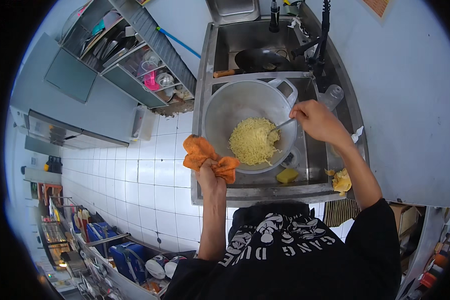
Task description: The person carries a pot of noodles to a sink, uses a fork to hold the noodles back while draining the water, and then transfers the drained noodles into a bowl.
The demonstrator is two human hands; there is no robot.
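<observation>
Yellow noodles (253, 144) lie in a large grey metal pot (225, 108) over the near basin of the sink. My right hand (317, 122), at the pot's right side, grips the handle of a metal utensil (283, 124); its far end is hidden among the noodles. At the pot's lower left, my left hand (210, 176) is closed on an orange cloth (198, 152). The cloth lies against the pot's rim and hides whatever part of the pot is beneath it. One looped pot handle (287, 88) shows at the upper right.
A dark wok (258, 60) with a wooden handle sits in the far basin (228, 41). A yellow sponge (287, 175) lies below the pot. A black faucet (320, 48) and a clear plastic bottle (333, 95) stand at the right. Crumpled yellow material (341, 182) rests on the sink's right edge.
</observation>
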